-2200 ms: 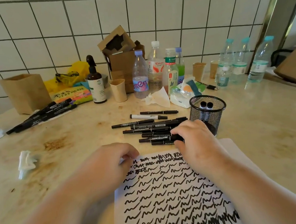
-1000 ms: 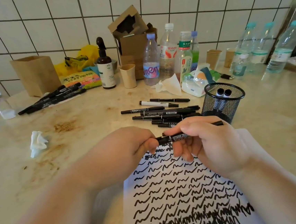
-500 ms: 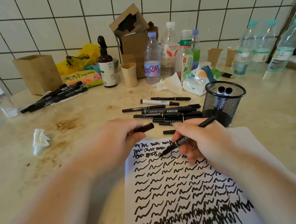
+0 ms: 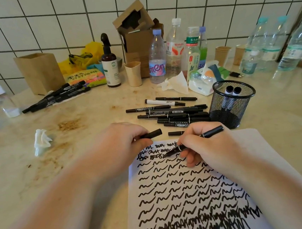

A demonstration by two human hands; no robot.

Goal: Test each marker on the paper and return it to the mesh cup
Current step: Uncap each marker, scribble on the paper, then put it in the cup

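My right hand (image 4: 207,146) grips an uncapped black marker (image 4: 212,132), its tip touching the top rows of the white paper (image 4: 248,141), which is covered in black squiggles. Just left of the paper's top edge, my left hand (image 4: 121,145) pinches the marker's black cap (image 4: 153,133). A pile of several black markers (image 4: 170,113) lies beyond the paper. To its right stands the black mesh cup (image 4: 232,104) with two markers upright inside. One short black piece (image 4: 176,133) lies between my hands.
Water bottles (image 4: 156,58), paper cups, a brown spray bottle (image 4: 109,66), cardboard boxes and tissues crowd the back by the tiled wall. Another bunch of black markers (image 4: 56,96) lies at the back left. A crumpled tissue (image 4: 42,141) sits on the stained counter at left.
My right hand picked a marker from the pile, my left hand pulled its cap off, and the tip has come down onto the top of the paper.
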